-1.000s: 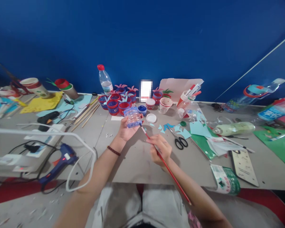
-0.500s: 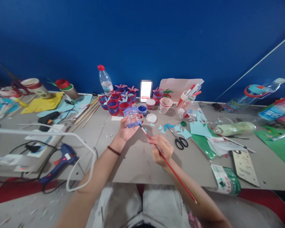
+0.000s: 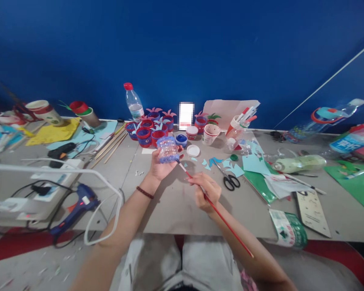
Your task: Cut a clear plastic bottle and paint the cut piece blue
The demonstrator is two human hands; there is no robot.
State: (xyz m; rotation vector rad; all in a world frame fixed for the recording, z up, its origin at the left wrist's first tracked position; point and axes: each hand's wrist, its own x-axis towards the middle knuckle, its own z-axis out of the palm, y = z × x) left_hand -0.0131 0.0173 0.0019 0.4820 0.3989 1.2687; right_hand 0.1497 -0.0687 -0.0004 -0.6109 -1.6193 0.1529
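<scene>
My left hand (image 3: 159,166) is closed round a clear cut plastic bottle piece (image 3: 168,149) with a blue-painted lower band, holding it up over the grey table (image 3: 170,202). My right hand (image 3: 207,190) pinches a long red paintbrush (image 3: 218,213); its tip touches the bottle piece's lower right edge. An open pot of blue paint (image 3: 181,140) and a white lid (image 3: 193,150) sit just beyond.
Several red-and-blue painted cups (image 3: 148,131) cluster behind, by a water bottle (image 3: 133,103). Scissors (image 3: 229,180) and cyan paper scraps (image 3: 230,163) lie to the right. A blue glue gun (image 3: 75,206), cables and a white tube (image 3: 87,173) crowd the left.
The left hand has lifted and shifted the bottle piece slightly to the left. The brush handle has swung a little to the right while its tip stays at the piece.
</scene>
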